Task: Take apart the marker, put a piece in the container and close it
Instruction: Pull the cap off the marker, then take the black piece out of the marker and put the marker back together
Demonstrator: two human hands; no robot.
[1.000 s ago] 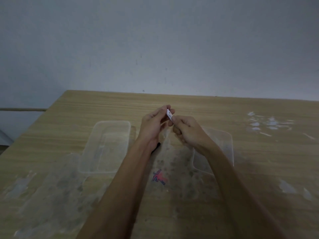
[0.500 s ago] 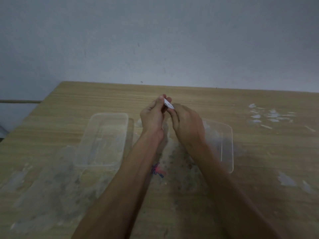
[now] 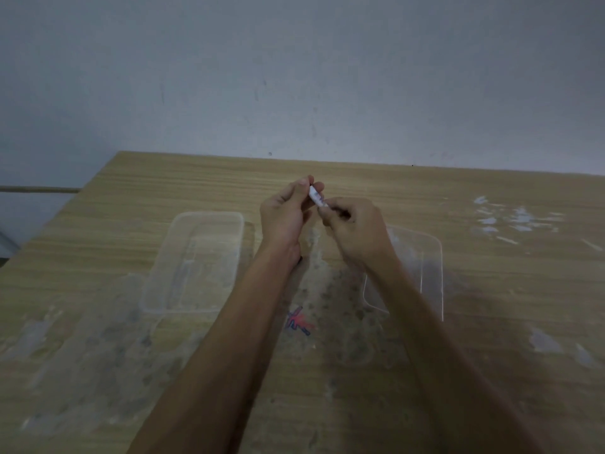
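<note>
Both hands meet above the middle of the wooden table and grip a short white marker. My left hand pinches its far end and my right hand holds its near end. Only a short white stretch shows between the fingers. A clear plastic container lies open on the table to the left of my left forearm. Its clear lid lies flat to the right, partly hidden by my right forearm.
A grey wall rises behind the table's far edge. The left table edge runs diagonally at the left. Red and blue ink scribbles mark the wood between my forearms. White paint smears sit at the far right.
The view has shifted slightly, so table and hands sit a little lower than half a second ago. Both hands still grip the marker, with the right hand's fingers now further along its near end.
</note>
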